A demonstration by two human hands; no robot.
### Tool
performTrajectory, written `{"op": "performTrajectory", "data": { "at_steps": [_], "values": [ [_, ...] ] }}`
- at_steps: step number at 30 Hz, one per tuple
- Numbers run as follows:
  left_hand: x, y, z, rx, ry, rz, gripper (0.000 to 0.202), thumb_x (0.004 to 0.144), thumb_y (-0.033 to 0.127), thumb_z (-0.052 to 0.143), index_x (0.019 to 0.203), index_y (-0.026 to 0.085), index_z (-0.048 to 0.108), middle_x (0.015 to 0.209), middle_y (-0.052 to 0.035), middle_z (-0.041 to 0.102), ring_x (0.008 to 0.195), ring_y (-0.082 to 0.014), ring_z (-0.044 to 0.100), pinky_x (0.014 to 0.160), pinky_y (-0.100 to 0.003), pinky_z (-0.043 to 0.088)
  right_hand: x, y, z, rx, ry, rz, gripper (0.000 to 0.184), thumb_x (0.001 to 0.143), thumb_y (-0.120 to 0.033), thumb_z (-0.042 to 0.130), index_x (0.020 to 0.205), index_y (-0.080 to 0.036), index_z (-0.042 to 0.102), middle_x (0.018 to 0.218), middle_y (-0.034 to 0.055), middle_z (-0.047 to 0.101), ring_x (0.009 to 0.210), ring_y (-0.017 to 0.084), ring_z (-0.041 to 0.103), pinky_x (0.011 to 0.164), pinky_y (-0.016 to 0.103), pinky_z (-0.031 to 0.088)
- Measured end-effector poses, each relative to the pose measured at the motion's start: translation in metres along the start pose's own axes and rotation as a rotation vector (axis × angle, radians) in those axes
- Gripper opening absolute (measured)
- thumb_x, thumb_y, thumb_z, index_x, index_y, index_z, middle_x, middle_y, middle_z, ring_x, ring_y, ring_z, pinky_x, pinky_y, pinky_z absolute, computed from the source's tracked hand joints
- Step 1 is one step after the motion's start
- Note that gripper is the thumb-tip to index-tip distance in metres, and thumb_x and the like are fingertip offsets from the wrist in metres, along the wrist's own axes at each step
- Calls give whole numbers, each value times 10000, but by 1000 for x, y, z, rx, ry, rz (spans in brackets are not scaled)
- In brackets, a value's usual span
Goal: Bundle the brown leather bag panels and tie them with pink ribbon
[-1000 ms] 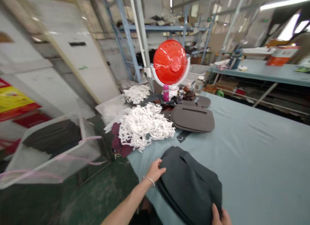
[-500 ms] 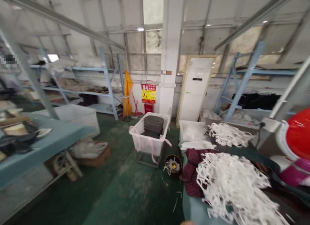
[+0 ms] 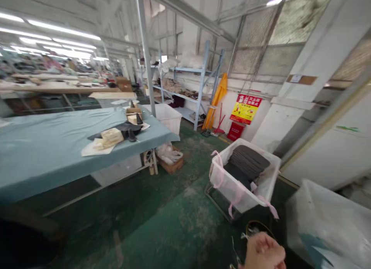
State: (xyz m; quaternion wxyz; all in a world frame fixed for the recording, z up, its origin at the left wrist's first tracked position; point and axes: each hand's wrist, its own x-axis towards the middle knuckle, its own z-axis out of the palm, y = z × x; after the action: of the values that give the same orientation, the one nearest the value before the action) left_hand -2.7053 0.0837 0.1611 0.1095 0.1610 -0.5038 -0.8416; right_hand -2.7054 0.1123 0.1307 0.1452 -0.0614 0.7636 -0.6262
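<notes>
My right hand (image 3: 263, 252) is at the bottom edge, right of the middle, with its fingers curled in and nothing visible in them. Just beyond it is a round basket (image 3: 262, 224) on the floor, partly hidden by the hand, with pale scraps about it. A white plastic bin (image 3: 232, 183) stands past that on a metal frame, pink strips hanging over its rim. Inside the bin lies a stack of dark grey fabric pieces (image 3: 249, 161). My left hand is out of view.
To the left is a table (image 3: 52, 134) with a blue-green cover, bearing dark and cream pieces. A box (image 3: 173, 165) with plastic bags sits by its leg. Another white bin (image 3: 327, 219) is at right. Shelves (image 3: 202, 89) line the wall.
My view has swung to the left and nearer the bin with the grey stack. The heap of white strips has left the picture. My right hand has come further into view.
</notes>
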Motion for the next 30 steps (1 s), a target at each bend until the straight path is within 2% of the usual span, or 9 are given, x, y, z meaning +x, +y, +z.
{"op": "performTrajectory", "data": {
  "at_steps": [4, 7, 10, 13, 16, 18, 21, 25, 30],
  "values": [
    [41, 22, -39, -38, 171, 60, 402, 705, 602, 627, 679, 204, 574, 571, -10, 526, 534, -135, 495, 597, -298, 424, -11, 4, 66, 194, 16, 204, 554, 563, -532, 722, 1024, -242, 618, 841, 71, 713, 877, 316, 657, 716, 448, 539],
    [69, 20, -53, 12, 240, 115, 289, 788, 469, 599, 728, 191, 543, 614, 29, 488, 587, -103, 448, 624, -246, 392, -35, 19, 80, 253, 37, 410, 674, 603, -617, 688, 1093, -170, 571, 880, 99, 711, 930, 305, 654, 811, 416, 528],
    [106, 5, -61, 281, 257, 255, 189, 855, 343, 522, 763, 179, 540, 656, 32, 492, 604, -97, 440, 612, -229, 377, -25, 28, 77, 247, -28, 592, 758, 687, -706, 566, 1189, -140, 532, 1037, 130, 685, 1033, 300, 622, 881, 399, 495],
    [153, -16, -64, 623, 185, 375, 144, 873, 275, 483, 801, 182, 566, 714, -2, 554, 661, -126, 498, 682, -256, 414, 18, 26, 63, 109, -172, 603, 776, 700, -703, 557, 1228, -136, 538, 1198, 134, 623, 1174, 289, 537, 1005, 387, 402],
    [202, -36, -58, 894, 16, 442, 121, 859, 230, 488, 832, 191, 599, 788, -47, 596, 779, -173, 542, 802, -302, 418, 73, 16, 40, -29, -388, 533, 694, 750, -661, 534, 1221, -153, 562, 1233, 114, 605, 1198, 270, 511, 1002, 361, 383],
    [235, -47, -53, 952, -77, 400, 105, 835, 202, 505, 836, 200, 610, 809, -52, 606, 819, -185, 551, 835, -310, 408, 110, 10, 22, -125, -568, 438, 542, 803, -601, 502, 1104, -170, 634, 1094, 90, 667, 1063, 254, 586, 893, 335, 436],
    [280, -60, -51, 936, -112, 270, 107, 805, 176, 516, 810, 203, 619, 786, -34, 614, 765, -167, 555, 770, -278, 415, 167, 11, -12, -282, -736, 325, 320, 800, -435, 538, 739, -149, 667, 710, 50, 667, 740, 206, 617, 678, 295, 438],
    [327, -77, -70, 890, -40, 73, 111, 785, 183, 517, 762, 189, 625, 682, -2, 602, 633, -136, 524, 649, -247, 401, 250, 30, -62, -150, -596, 369, 244, 775, -366, 536, 731, -149, 637, 665, 25, 651, 634, 155, 589, 591, 257, 414],
    [351, -89, -103, 798, 138, -149, 69, 704, 226, 594, 737, 179, 633, 634, 19, 595, 615, -123, 515, 628, -231, 400, 351, 63, -105, 16, -261, 503, 276, 666, -401, 668, 772, -147, 660, 683, 42, 676, 619, 162, 610, 579, 262, 448]
  ]
}}
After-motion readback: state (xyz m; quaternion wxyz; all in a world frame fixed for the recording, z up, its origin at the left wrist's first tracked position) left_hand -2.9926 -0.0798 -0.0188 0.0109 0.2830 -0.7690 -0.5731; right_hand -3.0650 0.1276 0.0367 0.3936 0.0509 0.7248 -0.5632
